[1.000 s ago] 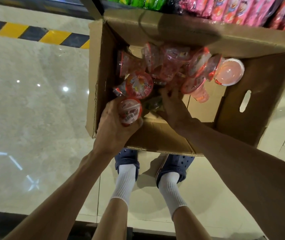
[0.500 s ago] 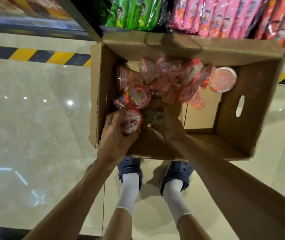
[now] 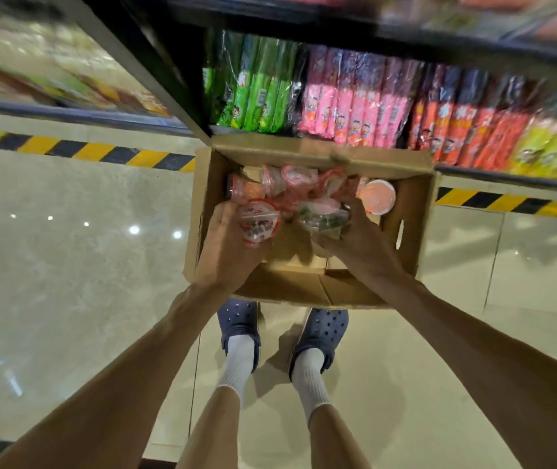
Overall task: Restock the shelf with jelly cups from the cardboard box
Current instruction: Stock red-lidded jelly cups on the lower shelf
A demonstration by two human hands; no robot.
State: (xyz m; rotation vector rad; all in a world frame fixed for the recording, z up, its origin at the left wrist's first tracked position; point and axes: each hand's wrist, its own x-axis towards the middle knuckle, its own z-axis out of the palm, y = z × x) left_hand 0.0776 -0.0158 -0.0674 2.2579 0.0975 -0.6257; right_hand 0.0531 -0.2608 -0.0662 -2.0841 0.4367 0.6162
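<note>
Down in the head view, an open brown cardboard box (image 3: 409, 238) sits on the shiny floor (image 3: 67, 265), right against the bottom shelf (image 3: 507, 179). The left hand (image 3: 229, 252) is inside the box, with its fingers curled round a small red jelly cup with a picture lid (image 3: 258, 223). The right hand (image 3: 361, 245) is in the box too, with its fingers curled round a clear jelly cup with green bits (image 3: 324, 220). More pink and red jelly cups (image 3: 290, 184) lie in a heap at the far side of the box. Green packs (image 3: 257, 93), pink packs (image 3: 355, 110) and red packs (image 3: 466, 130) stand on the shelf. Two blue clogs (image 3: 240, 319) with white socks stand below the box.
</note>
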